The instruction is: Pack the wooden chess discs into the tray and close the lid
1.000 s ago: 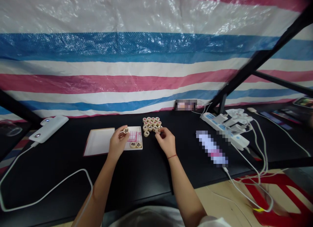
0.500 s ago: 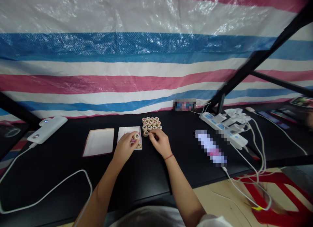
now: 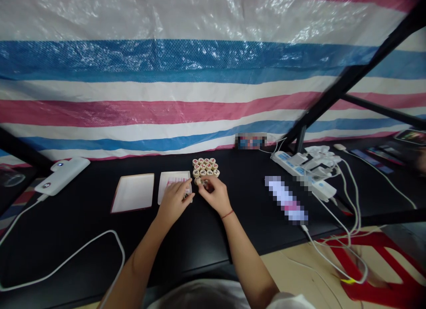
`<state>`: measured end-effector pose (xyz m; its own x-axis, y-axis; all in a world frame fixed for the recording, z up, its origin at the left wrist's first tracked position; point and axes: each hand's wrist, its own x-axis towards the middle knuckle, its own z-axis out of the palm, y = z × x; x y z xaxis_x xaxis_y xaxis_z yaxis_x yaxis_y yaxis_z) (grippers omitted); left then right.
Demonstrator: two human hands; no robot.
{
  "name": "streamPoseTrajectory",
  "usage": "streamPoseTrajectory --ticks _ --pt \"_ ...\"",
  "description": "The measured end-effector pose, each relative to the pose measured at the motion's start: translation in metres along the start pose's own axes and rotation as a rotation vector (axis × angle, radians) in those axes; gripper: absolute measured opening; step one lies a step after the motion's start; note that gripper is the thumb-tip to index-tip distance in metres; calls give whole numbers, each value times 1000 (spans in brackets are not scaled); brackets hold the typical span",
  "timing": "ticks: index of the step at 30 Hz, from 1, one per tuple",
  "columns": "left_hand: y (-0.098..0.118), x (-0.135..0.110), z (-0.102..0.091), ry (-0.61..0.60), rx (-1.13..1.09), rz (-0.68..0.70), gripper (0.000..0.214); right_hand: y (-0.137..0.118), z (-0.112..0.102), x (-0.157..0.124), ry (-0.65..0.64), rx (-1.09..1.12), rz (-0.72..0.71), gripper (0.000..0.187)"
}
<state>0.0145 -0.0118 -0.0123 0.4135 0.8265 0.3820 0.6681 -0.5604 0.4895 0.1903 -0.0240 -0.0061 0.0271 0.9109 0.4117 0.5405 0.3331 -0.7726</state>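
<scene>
Smooth black tabletop (image 3: 253,224) is occupied by round, pale, character-marked pieces (image 3: 209,172) in rows. Left-hand grip (image 3: 175,200) is spread over the shallow white box (image 3: 163,181); right-hand grip (image 3: 217,194) is positioned at the nearest pieces, closure indeterminable.

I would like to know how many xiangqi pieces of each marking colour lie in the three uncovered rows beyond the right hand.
Red-marked xiangqi pieces: 8
Black-marked xiangqi pieces: 4
Total: 12
Pieces at the right hand are partly hidden and not counted.
</scene>
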Motion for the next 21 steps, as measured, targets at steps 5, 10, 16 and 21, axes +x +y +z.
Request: streamPoseTrajectory --ticks 5,10,16,21 --pt "1 3 -9 19 15 -43 31 18 -12 3 60 -217 63 17" --pt "-1 4 -13 26 -29 -49 28 23 -11 2 -67 -279 77 14" --pt "-1 4 -14 -10 6 -76 27 28 -8 2 -57 -283 84 16" --pt "-2 2 -16 -71 147 -228 25 33 -7 1 -50 -273 105 14"
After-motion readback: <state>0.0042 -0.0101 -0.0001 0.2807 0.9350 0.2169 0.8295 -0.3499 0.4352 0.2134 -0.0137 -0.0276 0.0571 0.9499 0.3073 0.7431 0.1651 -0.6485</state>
